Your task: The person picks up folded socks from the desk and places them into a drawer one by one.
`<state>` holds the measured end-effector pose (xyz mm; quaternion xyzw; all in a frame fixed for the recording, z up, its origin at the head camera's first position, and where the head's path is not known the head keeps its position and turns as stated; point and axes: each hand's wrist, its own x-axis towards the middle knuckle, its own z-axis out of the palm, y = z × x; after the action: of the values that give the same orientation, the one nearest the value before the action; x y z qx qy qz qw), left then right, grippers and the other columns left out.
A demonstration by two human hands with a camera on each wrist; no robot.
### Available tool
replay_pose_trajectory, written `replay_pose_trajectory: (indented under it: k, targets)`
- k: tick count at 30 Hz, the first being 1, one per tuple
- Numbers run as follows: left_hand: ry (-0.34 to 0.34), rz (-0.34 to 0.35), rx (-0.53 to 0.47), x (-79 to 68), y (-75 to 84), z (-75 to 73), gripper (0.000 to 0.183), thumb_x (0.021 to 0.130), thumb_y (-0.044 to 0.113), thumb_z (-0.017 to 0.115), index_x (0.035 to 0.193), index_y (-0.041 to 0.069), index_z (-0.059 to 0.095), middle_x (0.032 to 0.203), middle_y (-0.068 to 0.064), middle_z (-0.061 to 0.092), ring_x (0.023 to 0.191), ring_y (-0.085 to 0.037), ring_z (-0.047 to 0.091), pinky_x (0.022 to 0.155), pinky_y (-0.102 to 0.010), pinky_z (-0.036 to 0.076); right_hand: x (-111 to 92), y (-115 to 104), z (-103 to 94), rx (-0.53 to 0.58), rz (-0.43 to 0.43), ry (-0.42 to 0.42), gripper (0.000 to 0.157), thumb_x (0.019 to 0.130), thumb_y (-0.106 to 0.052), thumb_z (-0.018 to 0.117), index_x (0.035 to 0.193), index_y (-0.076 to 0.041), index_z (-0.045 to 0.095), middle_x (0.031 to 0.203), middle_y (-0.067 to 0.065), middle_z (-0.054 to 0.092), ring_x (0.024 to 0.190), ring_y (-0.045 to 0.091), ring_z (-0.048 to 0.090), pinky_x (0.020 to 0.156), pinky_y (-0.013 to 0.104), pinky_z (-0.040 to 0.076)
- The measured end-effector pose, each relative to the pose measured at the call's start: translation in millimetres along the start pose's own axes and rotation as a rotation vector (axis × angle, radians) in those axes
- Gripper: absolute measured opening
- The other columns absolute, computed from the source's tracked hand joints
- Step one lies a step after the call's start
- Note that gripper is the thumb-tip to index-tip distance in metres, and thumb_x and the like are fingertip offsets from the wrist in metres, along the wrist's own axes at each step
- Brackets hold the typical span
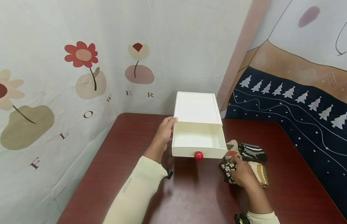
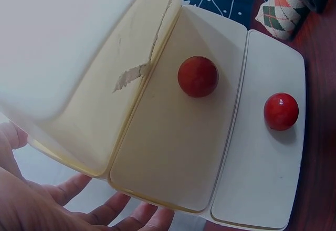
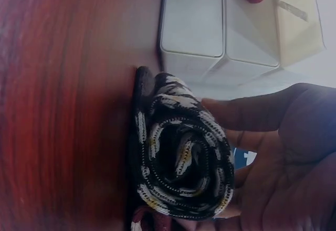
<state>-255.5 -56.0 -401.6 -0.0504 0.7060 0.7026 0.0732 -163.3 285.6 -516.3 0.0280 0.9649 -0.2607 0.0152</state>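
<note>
A white drawer box (image 1: 197,107) stands on the table with its top drawer (image 1: 184,151) pulled out, a red knob on its front. My left hand (image 1: 164,133) rests against the box's left side, fingers extended along it in the left wrist view. My right hand (image 1: 244,174) is at several rolled socks right of the box. Its thumb and fingers hold a black rolled sock with white flowers (image 1: 227,171), whose spiral end faces the right wrist camera. Around it lie a plaid rolled sock (image 1: 232,148), a black-and-white patterned one (image 1: 252,151) and a cream one with mustard stripes (image 1: 260,174).
Two lower drawers with red knobs, a middle one (image 2: 168,131) and a bottom one (image 2: 257,173), are shut beneath the extended drawer. The dark red table (image 1: 128,140) meets printed cloth backdrops behind and at the sides.
</note>
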Motion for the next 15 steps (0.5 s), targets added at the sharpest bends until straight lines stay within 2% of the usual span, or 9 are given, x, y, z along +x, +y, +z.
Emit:
replay_pose_trajectory:
  k: [2, 9, 15]
  targets:
    - [-0.001, -0.001, 0.002, -0.1, -0.4, 0.1, 0.062, 0.108, 0.052, 0.055, 0.159, 0.018, 0.048, 0.158, -0.018, 0.053, 0.149, -0.043, 0.046, 0.122, -0.073, 0.032, 0.1, -3.1, -0.8, 0.009, 0.004, -0.001, 0.040, 0.086, -0.010, 0.080, 0.124, -0.005, 0.066, 0.125, 0.036, 0.069, 0.117, 0.055, 0.065, 0.092, 0.063, 0.054]
    - [-0.011, 0.015, 0.007, 0.1, -1.7, -0.1, 0.062, 0.108, 0.053, 0.053, 0.159, 0.018, 0.048, 0.159, -0.017, 0.053, 0.148, -0.043, 0.047, 0.120, -0.072, 0.034, -13.7, -43.9, -18.7, 0.039, 0.039, -0.046, 0.038, 0.081, 0.000, 0.081, 0.116, -0.003, 0.067, 0.127, 0.041, 0.055, 0.114, 0.051, 0.061, 0.096, 0.063, 0.053]
    - [-0.024, 0.023, -0.001, -1.8, -0.7, -1.2, 0.062, 0.109, 0.052, 0.053, 0.160, 0.017, 0.047, 0.159, -0.017, 0.052, 0.149, -0.043, 0.045, 0.121, -0.073, 0.032, -15.4, -50.6, -20.1, 0.041, 0.029, -0.047, 0.035, 0.081, 0.002, 0.080, 0.112, -0.005, 0.066, 0.136, 0.042, 0.053, 0.123, 0.053, 0.058, 0.100, 0.063, 0.052]
